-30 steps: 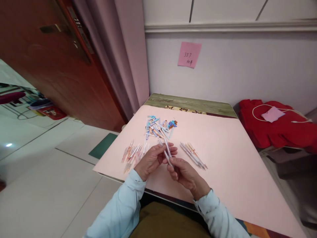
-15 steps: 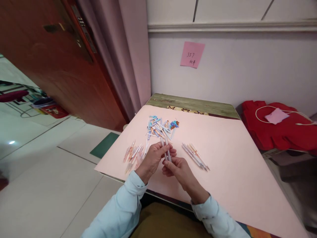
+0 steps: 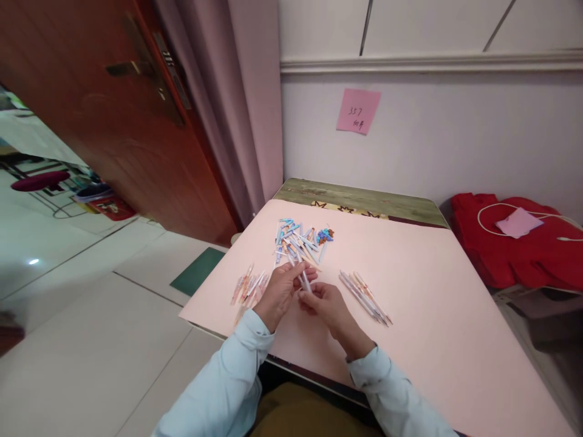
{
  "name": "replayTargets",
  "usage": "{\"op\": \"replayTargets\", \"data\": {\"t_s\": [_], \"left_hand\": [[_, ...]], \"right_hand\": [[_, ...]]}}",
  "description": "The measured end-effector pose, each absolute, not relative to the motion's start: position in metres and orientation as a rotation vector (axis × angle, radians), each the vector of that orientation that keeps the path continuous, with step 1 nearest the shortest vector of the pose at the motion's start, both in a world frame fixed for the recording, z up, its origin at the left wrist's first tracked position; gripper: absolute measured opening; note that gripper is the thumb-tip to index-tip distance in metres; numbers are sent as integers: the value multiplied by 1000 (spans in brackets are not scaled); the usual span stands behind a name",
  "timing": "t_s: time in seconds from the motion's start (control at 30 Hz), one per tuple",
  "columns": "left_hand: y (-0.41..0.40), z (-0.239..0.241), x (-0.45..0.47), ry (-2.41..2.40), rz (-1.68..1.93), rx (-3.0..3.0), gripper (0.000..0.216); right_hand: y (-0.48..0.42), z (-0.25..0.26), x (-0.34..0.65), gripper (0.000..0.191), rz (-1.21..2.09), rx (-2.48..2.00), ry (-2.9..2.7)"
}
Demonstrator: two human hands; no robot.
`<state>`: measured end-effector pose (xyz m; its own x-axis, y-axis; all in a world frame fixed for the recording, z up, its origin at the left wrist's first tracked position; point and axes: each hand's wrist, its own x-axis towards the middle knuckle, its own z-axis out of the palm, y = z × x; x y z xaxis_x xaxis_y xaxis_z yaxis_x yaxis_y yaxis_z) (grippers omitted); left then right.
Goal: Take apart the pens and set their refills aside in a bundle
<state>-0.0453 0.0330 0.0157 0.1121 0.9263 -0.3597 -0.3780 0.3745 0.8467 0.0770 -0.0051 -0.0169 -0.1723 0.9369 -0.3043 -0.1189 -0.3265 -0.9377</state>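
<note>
Over pink covering (image 3: 437, 315), left hand (image 3: 281, 288) and right hand (image 3: 328, 306) angle inward.

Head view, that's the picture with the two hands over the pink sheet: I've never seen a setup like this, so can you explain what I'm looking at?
There is no machine here: a person works with bare hands, and a camera worn on their head looks forward and down.

The left hand and right hand meet over a pink sheet covering most of a table. Between them they hold slim pale pen pieces.

Beyond the hands lies a pile of bluish and white pen parts, with small blue and brown pieces beside it. Pinkish parts lie to the left, and a group of pens to the right.
</note>
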Motion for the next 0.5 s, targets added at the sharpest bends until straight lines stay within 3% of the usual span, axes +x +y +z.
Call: {"op": "replayTargets", "data": {"t_s": [0.13, 0.37, 0.5], "left_hand": [[38, 11, -45, 1156, 1096, 683, 25], [36, 23, -65, 831, 911, 715, 34], [34, 20, -70, 857, 910, 681, 30]], "right_hand": [[-1, -23, 68, 40, 1563, -1249, -1099], [0, -4, 77, 45, 1991, -909, -745], [-2, -7, 76, 49, 2012, -938, -802]]}}
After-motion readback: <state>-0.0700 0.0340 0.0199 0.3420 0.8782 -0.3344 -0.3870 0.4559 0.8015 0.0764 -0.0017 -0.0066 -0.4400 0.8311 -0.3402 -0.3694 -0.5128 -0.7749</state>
